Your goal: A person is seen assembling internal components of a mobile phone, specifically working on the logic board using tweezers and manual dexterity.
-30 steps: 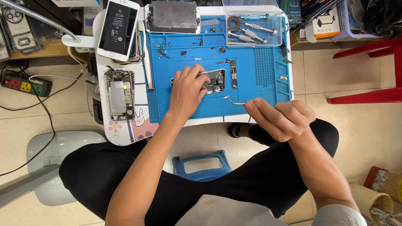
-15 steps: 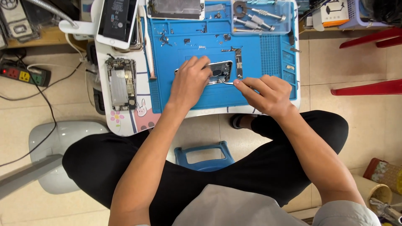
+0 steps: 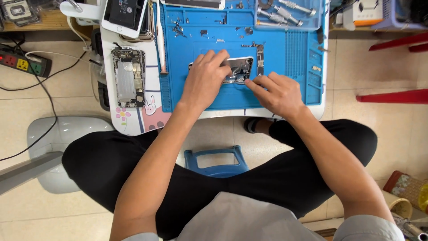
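Blue silicone repair mat [image 3: 285,89] is covering most of the small white worktop [image 3: 133,122]. Left of the mat, an opened phone chassis [image 3: 128,77] is lying with its insides showing, and a white phone [image 3: 124,14] is resting above it. On the mat's middle, the left hand [image 3: 204,80] is pressing down on a disassembled phone [image 3: 239,69], fingers spread over its left part. Just right, the right hand [image 3: 275,93] is touching the phone's lower edge, fingertips pressed together; whether they are pinching anything cannot be told. At the mat's upper right, screwdrivers [image 3: 281,11] are lying in a tray.
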